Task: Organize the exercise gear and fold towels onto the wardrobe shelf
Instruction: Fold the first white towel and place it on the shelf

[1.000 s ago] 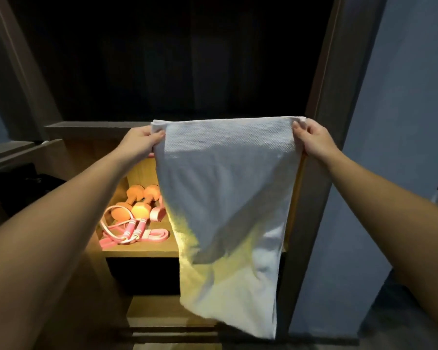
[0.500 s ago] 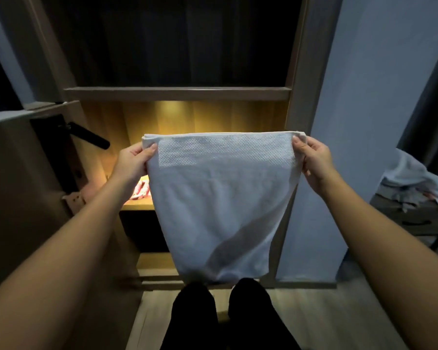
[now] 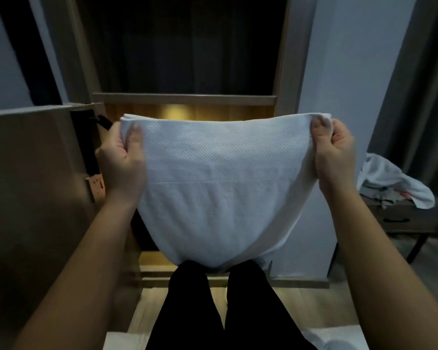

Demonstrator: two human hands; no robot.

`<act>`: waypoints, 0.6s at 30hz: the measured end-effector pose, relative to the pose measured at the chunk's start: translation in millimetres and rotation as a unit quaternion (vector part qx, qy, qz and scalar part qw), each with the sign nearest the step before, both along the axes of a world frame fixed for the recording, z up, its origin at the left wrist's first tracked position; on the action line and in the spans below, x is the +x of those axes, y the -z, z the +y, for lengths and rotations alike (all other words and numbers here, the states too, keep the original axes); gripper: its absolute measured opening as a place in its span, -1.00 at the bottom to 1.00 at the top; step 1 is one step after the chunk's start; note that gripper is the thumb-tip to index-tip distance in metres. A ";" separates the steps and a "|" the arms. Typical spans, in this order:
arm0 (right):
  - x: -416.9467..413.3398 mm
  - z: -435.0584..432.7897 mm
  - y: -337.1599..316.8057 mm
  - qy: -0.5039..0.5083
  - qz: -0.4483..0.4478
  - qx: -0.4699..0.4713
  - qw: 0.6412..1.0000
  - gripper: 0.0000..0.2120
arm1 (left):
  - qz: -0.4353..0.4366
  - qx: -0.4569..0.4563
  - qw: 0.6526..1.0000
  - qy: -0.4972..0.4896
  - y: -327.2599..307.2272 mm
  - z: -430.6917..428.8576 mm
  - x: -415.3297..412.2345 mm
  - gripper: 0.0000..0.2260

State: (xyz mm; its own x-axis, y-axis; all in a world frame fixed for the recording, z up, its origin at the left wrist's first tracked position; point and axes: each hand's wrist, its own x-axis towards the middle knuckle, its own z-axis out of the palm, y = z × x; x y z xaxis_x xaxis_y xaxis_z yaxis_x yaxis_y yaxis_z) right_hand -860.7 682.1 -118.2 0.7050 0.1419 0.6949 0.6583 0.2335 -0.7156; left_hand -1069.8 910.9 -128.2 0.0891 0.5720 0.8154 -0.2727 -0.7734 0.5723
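Observation:
A white textured towel (image 3: 220,188) hangs in front of me, stretched between both hands, its folded lower edge sagging down to my knees. My left hand (image 3: 123,162) pinches its top left corner, thumb on the near side. At the top right corner my right hand (image 3: 335,152) pinches the cloth the same way. Behind the towel is the lit wardrobe shelf (image 3: 187,113), mostly hidden by it. The pink exercise gear is out of sight.
The open wardrobe door (image 3: 33,198) with a black handle (image 3: 103,122) stands close at the left. A grey wall (image 3: 352,79) is to the right. A dark side table (image 3: 400,218) at the right carries crumpled white cloth (image 3: 392,183). My dark-trousered legs (image 3: 218,306) are below.
The towel now hangs shorter, folded up, with its lower edge at my knees. Both hands have turned so the thumbs face me. The view tilted further down and the pink gear left sight.

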 end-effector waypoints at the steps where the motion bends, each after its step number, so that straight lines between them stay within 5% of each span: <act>1: -8.6 -5.1 -6.6 0.021 -0.023 0.002 1.000 -0.80 | -0.009 0.025 0.999 -0.027 -7.8 -9.6 -7.0 -0.83; 9: -46.5 -55.2 -30.7 0.092 -0.072 0.003 0.993 -0.74 | -0.029 0.037 0.997 -0.060 -32.9 -47.0 -63.6 -0.75; 18: -19.8 -29.1 35.8 0.073 0.018 -0.078 0.994 -0.81 | 0.110 -0.033 0.993 -0.032 28.6 -13.9 -22.3 -0.72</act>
State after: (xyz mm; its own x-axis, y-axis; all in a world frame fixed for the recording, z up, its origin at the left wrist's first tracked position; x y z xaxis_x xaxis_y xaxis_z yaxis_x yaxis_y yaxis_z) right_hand -880.5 653.0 -153.9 0.7506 0.1395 0.6459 0.6498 0.0214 -0.7598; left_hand -1092.1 897.0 -156.7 0.2221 0.6338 0.7409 -0.0877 -0.7439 0.6625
